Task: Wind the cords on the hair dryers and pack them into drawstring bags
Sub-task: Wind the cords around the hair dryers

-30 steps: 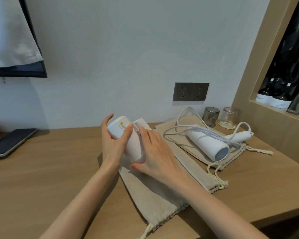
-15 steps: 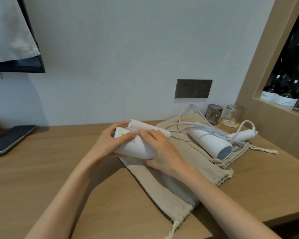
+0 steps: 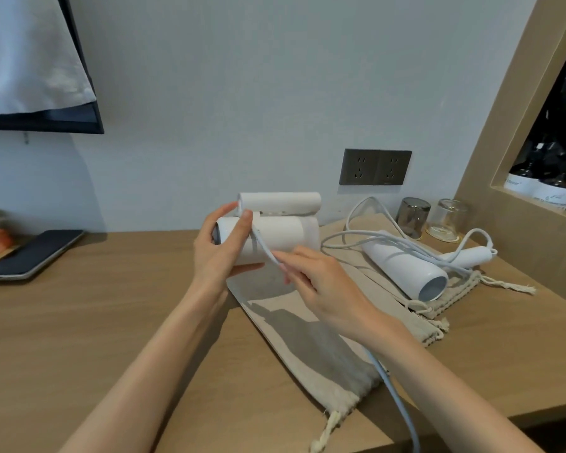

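My left forearm enters from seven o'clock, bare, angled up toward one o'clock. My left hand stands on edge with the palm turned to three o'clock. Its digits are curled round one end of the folded hair dryer, holding it in the air. My right forearm enters from five o'clock and runs toward eleven o'clock, also bare. My right hand lies back-up at four o'clock of the left one, near it. Its thumb and forefinger pinch the cord, and the other fingers curl loosely beneath. The cord passes under that wrist and leaves at five o'clock.
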`<action>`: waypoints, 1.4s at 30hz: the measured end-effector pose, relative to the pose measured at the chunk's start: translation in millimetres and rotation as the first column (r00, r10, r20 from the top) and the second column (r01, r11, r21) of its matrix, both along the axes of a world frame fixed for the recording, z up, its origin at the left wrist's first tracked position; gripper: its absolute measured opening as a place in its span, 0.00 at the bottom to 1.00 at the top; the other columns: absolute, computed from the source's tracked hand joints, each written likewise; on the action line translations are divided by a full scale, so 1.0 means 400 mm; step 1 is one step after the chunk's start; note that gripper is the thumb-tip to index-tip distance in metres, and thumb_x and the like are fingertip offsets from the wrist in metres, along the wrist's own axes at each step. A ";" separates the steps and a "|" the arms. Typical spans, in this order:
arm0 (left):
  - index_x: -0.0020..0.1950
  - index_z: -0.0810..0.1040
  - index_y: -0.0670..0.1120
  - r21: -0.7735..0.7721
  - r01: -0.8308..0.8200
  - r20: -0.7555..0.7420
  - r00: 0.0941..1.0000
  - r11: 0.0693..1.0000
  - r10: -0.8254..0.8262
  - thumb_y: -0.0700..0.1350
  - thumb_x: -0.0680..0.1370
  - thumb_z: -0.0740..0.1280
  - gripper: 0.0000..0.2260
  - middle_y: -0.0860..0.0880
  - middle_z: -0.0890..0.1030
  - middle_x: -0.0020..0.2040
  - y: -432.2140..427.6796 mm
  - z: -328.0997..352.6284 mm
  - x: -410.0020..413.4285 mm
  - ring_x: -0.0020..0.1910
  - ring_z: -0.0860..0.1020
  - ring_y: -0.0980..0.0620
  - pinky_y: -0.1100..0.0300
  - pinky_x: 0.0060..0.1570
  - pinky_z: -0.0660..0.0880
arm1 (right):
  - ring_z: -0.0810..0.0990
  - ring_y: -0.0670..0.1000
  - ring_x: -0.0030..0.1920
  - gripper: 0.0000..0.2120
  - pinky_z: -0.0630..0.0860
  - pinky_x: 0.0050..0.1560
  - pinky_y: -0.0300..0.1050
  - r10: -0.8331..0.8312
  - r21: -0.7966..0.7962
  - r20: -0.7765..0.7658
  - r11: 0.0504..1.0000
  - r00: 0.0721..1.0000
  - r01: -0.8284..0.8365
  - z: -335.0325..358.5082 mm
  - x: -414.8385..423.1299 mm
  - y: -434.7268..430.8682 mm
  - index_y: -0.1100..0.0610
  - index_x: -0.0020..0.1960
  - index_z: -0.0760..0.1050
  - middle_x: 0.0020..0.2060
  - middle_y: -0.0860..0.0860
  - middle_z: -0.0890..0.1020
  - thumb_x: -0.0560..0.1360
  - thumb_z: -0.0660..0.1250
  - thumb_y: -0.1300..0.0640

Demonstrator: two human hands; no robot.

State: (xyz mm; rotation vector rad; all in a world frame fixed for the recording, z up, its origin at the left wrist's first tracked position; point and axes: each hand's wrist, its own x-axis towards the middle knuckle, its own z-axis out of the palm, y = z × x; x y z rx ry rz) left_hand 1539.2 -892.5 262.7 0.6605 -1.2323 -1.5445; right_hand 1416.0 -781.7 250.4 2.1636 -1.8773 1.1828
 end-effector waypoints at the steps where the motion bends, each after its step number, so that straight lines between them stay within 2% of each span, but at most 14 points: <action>1: 0.56 0.78 0.56 0.017 0.009 -0.031 0.999 1.000 -0.008 0.54 0.69 0.73 0.16 0.49 0.76 0.56 0.005 0.005 -0.001 0.53 0.79 0.49 0.52 0.35 0.81 | 0.73 0.41 0.41 0.16 0.70 0.43 0.37 0.024 0.016 0.026 1.000 0.999 -0.024 -0.006 -0.002 0.000 0.53 0.65 0.76 0.38 0.45 0.74 0.80 0.57 0.58; 3: 0.56 0.77 0.55 0.039 0.045 -0.084 0.996 0.998 -0.042 0.51 0.70 0.73 0.15 0.50 0.76 0.54 0.016 0.013 -0.002 0.50 0.79 0.49 0.52 0.33 0.81 | 0.76 0.40 0.48 0.14 0.69 0.50 0.35 0.055 0.112 0.142 0.991 0.988 -0.071 -0.017 -0.008 0.001 0.54 0.61 0.78 0.43 0.46 0.80 0.81 0.57 0.59; 6: 0.56 0.76 0.54 0.010 0.155 -0.113 0.982 0.988 -0.153 0.48 0.63 0.75 0.22 0.49 0.76 0.54 0.021 0.018 0.001 0.49 0.80 0.49 0.49 0.36 0.81 | 0.74 0.35 0.58 0.15 0.67 0.55 0.30 0.031 0.282 0.344 0.950 0.939 -0.135 -0.017 -0.021 0.012 0.58 0.44 0.80 0.56 0.42 0.81 0.82 0.57 0.56; 8: 0.56 0.76 0.54 -0.026 0.213 -0.093 0.972 0.977 -0.214 0.45 0.61 0.80 0.26 0.49 0.76 0.53 0.014 0.017 0.005 0.47 0.80 0.49 0.50 0.37 0.81 | 0.75 0.35 0.52 0.16 0.69 0.48 0.28 0.023 0.328 0.393 0.930 0.919 -0.164 -0.011 -0.030 0.022 0.53 0.41 0.81 0.54 0.46 0.83 0.81 0.58 0.55; 10: 0.55 0.76 0.54 -0.055 0.245 -0.066 0.966 0.968 -0.248 0.45 0.59 0.81 0.27 0.48 0.76 0.53 0.009 0.014 0.004 0.45 0.81 0.50 0.50 0.38 0.81 | 0.78 0.42 0.47 0.15 0.73 0.49 0.34 0.001 0.301 0.399 0.944 0.917 -0.132 -0.010 -0.038 0.034 0.42 0.41 0.82 0.44 0.54 0.84 0.80 0.60 0.53; 12: 0.54 0.75 0.53 -0.019 0.259 -0.090 0.962 0.966 -0.259 0.43 0.60 0.80 0.26 0.47 0.76 0.54 0.013 0.013 -0.002 0.43 0.81 0.51 0.54 0.34 0.80 | 0.78 0.41 0.40 0.12 0.72 0.46 0.32 -0.050 0.239 0.434 0.969 0.900 -0.061 -0.007 -0.051 0.041 0.50 0.44 0.84 0.32 0.48 0.81 0.79 0.62 0.53; 14: 0.55 0.75 0.53 0.071 0.255 -0.152 0.958 0.964 -0.242 0.44 0.62 0.76 0.23 0.47 0.76 0.54 0.016 0.014 -0.005 0.41 0.80 0.52 0.61 0.29 0.78 | 0.79 0.37 0.41 0.16 0.71 0.43 0.30 -0.094 0.242 0.445 0.970 0.890 -0.019 0.000 -0.062 0.040 0.63 0.38 0.81 0.38 0.42 0.84 0.78 0.64 0.54; 16: 0.54 0.76 0.54 0.125 0.275 -0.209 0.947 0.953 -0.245 0.46 0.62 0.74 0.21 0.49 0.77 0.53 0.012 0.016 -0.004 0.39 0.81 0.54 0.64 0.28 0.77 | 0.80 0.38 0.43 0.18 0.73 0.43 0.34 -0.123 0.258 0.448 0.966 0.885 0.003 0.002 -0.060 0.039 0.64 0.35 0.79 0.40 0.41 0.84 0.77 0.66 0.53; 21: 0.51 0.76 0.56 0.166 0.307 -0.256 0.931 0.937 -0.260 0.48 0.70 0.71 0.12 0.52 0.77 0.50 0.006 0.020 -0.002 0.41 0.79 0.57 0.67 0.28 0.76 | 0.74 0.36 0.29 0.05 0.66 0.32 0.26 -0.141 0.193 0.606 0.981 0.783 0.027 0.006 -0.029 0.030 0.59 0.47 0.78 0.29 0.44 0.78 0.76 0.68 0.58; 28: 0.57 0.73 0.56 -0.162 0.226 0.019 0.974 0.961 -0.226 0.54 0.76 0.63 0.11 0.51 0.75 0.56 0.015 0.019 -0.004 0.49 0.80 0.50 0.56 0.37 0.81 | 0.74 0.34 0.28 0.06 0.66 0.30 0.25 -0.110 0.141 0.681 0.990 0.724 0.018 0.015 -0.027 0.034 0.64 0.50 0.77 0.25 0.40 0.78 0.76 0.67 0.61; 33: 0.55 0.67 0.56 -0.220 0.260 0.143 0.962 0.940 -0.233 0.45 0.73 0.72 0.17 0.52 0.75 0.53 0.002 0.010 0.003 0.47 0.80 0.54 0.57 0.37 0.81 | 0.74 0.35 0.28 0.07 0.66 0.29 0.33 -0.132 0.173 0.642 0.985 0.756 0.025 0.031 -0.027 0.032 0.61 0.53 0.78 0.36 0.46 0.81 0.76 0.68 0.60; 37: 0.55 0.70 0.54 -0.114 0.200 0.040 0.980 0.973 -0.196 0.55 0.60 0.75 0.26 0.50 0.77 0.54 -0.002 0.008 -0.002 0.50 0.81 0.49 0.53 0.39 0.81 | 0.74 0.38 0.26 0.14 0.66 0.27 0.29 -0.093 0.129 0.586 0.991 0.805 0.020 0.056 -0.014 0.020 0.60 0.60 0.73 0.36 0.52 0.80 0.76 0.68 0.61; 40: 0.58 0.71 0.50 0.016 0.208 -0.085 0.975 0.978 -0.206 0.59 0.57 0.73 0.32 0.46 0.78 0.52 -0.002 0.015 -0.008 0.42 0.82 0.49 0.53 0.39 0.81 | 0.68 0.44 0.27 0.18 0.63 0.29 0.36 -0.108 0.162 0.468 0.986 0.877 0.036 0.062 -0.013 0.006 0.66 0.62 0.70 0.31 0.55 0.76 0.78 0.65 0.56; 42: 0.60 0.72 0.47 0.076 0.231 -0.165 0.962 0.970 -0.216 0.58 0.59 0.74 0.33 0.45 0.80 0.50 -0.003 0.022 -0.004 0.41 0.82 0.49 0.53 0.39 0.81 | 0.63 0.48 0.27 0.20 0.59 0.27 0.39 -0.043 0.224 0.554 0.970 0.831 -0.099 0.061 -0.013 0.003 0.60 0.69 0.68 0.31 0.54 0.73 0.79 0.63 0.54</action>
